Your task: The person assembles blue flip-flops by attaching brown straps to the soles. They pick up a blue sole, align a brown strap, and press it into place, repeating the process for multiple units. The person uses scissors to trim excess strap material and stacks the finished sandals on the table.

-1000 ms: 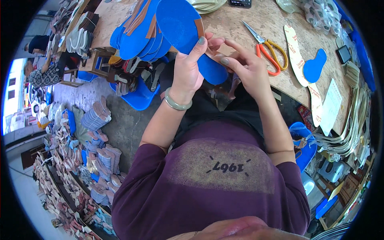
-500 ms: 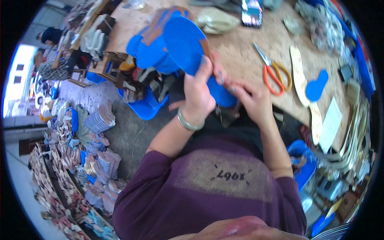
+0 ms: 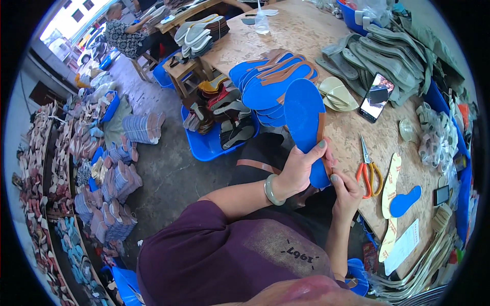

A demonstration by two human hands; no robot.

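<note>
My left hand (image 3: 302,169), with a pale bangle at its wrist, is closed around the middle of a blue insole (image 3: 302,113). The insole stands tilted over the table's near edge, its broad end up. A brown strip (image 3: 321,126) runs along its right edge. At the lower end of that edge, the fingers of my right hand (image 3: 347,192) are pinched on the strip. Beyond lies a fanned pile of blue insoles (image 3: 258,97) with brown strips. Scissors (image 3: 368,176) with orange and yellow handles rest to the right of my right hand.
On the wooden table (image 3: 286,35) lie a phone (image 3: 376,97), grey soles (image 3: 388,53), cream pieces (image 3: 338,94) and a small blue insole piece (image 3: 406,202). A blue basket (image 3: 204,148) of footwear parts stands on the floor at the left. Another person (image 3: 125,33) sits far left.
The view has swung, so the table and floor appear shifted and more of the far table shows. My hands still hold the blue insole, its broad end now more upright.
</note>
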